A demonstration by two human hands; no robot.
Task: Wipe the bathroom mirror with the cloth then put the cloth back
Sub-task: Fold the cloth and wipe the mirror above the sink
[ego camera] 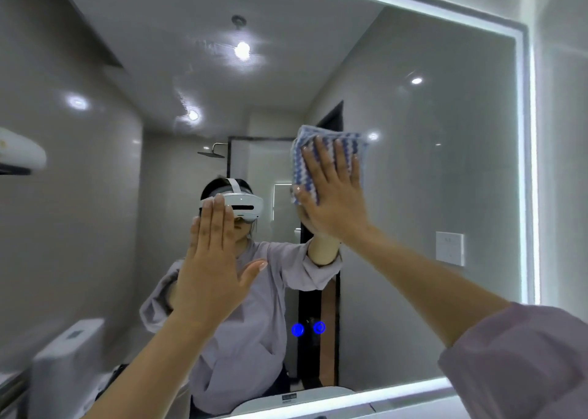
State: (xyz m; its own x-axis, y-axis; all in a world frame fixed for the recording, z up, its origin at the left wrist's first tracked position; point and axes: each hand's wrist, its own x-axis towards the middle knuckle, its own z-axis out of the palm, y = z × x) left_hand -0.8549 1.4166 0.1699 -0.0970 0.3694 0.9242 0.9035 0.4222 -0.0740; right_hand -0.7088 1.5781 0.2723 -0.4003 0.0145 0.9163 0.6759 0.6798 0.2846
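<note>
The bathroom mirror [429,170] fills the view, framed by a lit white strip. My right hand [334,196] presses a folded blue-and-white patterned cloth [327,146] flat against the glass at centre right, fingers spread over it. My left hand [211,266] is raised in front of the mirror at centre left, palm forward, fingers together and thumb out, holding nothing. Whether it touches the glass I cannot tell. The reflection shows a person in a lilac top with a headset.
Two blue touch buttons [308,328] glow low on the mirror. A white basin rim [305,398] shows at the bottom edge. A white fixture [19,154] hangs on the left wall. The reflection shows a toilet, a shower head and ceiling lights.
</note>
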